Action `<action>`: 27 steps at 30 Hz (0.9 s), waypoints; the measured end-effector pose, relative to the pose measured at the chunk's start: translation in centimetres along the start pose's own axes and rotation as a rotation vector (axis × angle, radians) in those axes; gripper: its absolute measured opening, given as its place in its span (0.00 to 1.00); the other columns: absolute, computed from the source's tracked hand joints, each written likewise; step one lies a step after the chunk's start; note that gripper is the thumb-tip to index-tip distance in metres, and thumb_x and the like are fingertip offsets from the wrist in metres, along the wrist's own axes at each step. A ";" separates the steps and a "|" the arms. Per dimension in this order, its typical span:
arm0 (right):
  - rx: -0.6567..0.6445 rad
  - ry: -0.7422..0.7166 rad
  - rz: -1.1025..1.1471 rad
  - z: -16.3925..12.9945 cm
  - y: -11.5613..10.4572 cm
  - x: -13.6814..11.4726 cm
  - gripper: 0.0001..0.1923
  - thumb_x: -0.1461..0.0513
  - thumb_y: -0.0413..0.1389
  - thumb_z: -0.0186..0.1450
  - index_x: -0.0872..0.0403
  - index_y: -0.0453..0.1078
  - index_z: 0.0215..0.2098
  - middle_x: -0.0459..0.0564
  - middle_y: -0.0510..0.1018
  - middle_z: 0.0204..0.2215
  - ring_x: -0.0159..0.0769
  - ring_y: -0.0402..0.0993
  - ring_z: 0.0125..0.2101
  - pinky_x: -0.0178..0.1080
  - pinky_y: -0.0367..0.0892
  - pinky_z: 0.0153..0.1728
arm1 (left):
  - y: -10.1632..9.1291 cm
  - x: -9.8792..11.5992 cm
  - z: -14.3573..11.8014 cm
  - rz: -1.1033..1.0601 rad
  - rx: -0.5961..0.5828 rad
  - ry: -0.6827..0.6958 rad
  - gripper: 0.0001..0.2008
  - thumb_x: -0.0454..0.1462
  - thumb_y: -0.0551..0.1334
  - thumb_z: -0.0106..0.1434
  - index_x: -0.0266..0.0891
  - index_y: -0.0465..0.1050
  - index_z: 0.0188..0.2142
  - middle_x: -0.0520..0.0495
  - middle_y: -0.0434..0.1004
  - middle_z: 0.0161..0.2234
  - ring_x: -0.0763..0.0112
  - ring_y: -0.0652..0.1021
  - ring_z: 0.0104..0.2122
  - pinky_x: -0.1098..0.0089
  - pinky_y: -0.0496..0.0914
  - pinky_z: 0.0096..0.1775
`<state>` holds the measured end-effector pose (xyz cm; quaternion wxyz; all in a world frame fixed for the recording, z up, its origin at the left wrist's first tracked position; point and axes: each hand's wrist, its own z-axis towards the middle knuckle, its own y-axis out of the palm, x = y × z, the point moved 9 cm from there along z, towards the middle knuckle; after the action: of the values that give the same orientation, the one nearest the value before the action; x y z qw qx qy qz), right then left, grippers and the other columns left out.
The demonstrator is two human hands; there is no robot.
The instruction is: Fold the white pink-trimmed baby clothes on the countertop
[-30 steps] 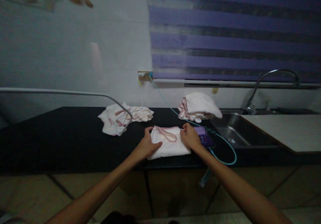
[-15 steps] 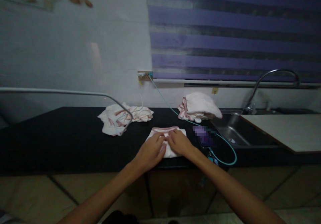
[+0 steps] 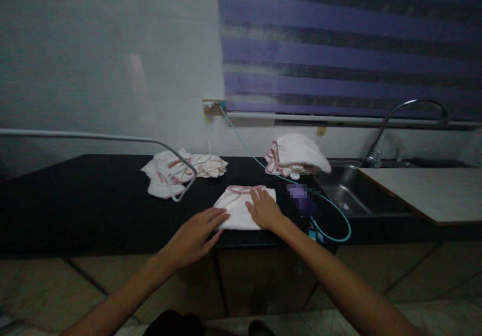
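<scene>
A folded white cloth with a pinkish-red edge [image 3: 241,215] lies flat near the front edge of the black countertop. My right hand [image 3: 265,209] rests on its right side, fingers spread and pointing away from me. At the cloth's left front corner is my left hand [image 3: 198,235], its fingers stretched out and the tips touching the fabric. Neither hand grips anything. Further back on the left sits a crumpled heap of similar white cloths [image 3: 207,166]. A stack of folded white cloths [image 3: 297,152] stands at the back right.
A bent white metal rod [image 3: 113,137] reaches in from the left over the crumpled heap. Right of the folded cloth lies a phone [image 3: 303,200] with a teal cable [image 3: 344,225] running to the wall socket [image 3: 213,107]. Beyond are a sink [image 3: 350,190], a faucet [image 3: 384,125] and a pale board [image 3: 422,190].
My hands were close together on the middle of the cloth. The left has slid to its left front corner, while the right has flattened out on the right side.
</scene>
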<state>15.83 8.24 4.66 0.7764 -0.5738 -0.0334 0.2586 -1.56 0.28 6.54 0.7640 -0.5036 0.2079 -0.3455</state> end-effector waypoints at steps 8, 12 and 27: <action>0.103 -0.266 0.026 -3.4 -3.9 -5.2 0.28 0.48 0.53 0.73 0.58 0.65 0.61 0.65 0.69 0.61 0.53 0.63 0.62 0.53 0.61 0.63 | -0.6 -1.4 0.6 -0.052 -0.003 0.034 0.37 0.42 0.63 0.68 0.45 0.53 0.73 0.40 0.58 0.72 0.51 0.59 0.71 0.49 0.61 0.67; -0.030 -0.301 0.046 -4.6 -2.6 -6.6 0.47 0.37 0.61 0.62 0.59 0.61 0.65 0.65 0.73 0.57 0.57 0.68 0.58 0.55 0.65 0.58 | 0.3 -1.6 2.5 -0.100 -0.032 0.093 0.27 0.37 0.58 0.70 0.43 0.65 0.68 0.40 0.65 0.69 0.52 0.62 0.70 0.46 0.59 0.67; 0.006 -0.265 0.379 -1.7 -10.2 -2.5 0.13 0.62 0.55 0.70 0.52 0.72 0.52 0.52 0.82 0.46 0.42 0.77 0.44 0.43 0.68 0.49 | -2.9 -0.9 10.3 -0.834 0.056 -0.067 0.23 0.52 0.65 0.64 0.39 0.76 0.51 0.38 0.74 0.60 0.49 0.68 0.63 0.47 0.58 0.66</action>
<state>17.98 3.52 13.96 0.7043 -0.5288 -0.0258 0.4729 3.72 6.67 13.35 0.5785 -0.5345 -0.0482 -0.6142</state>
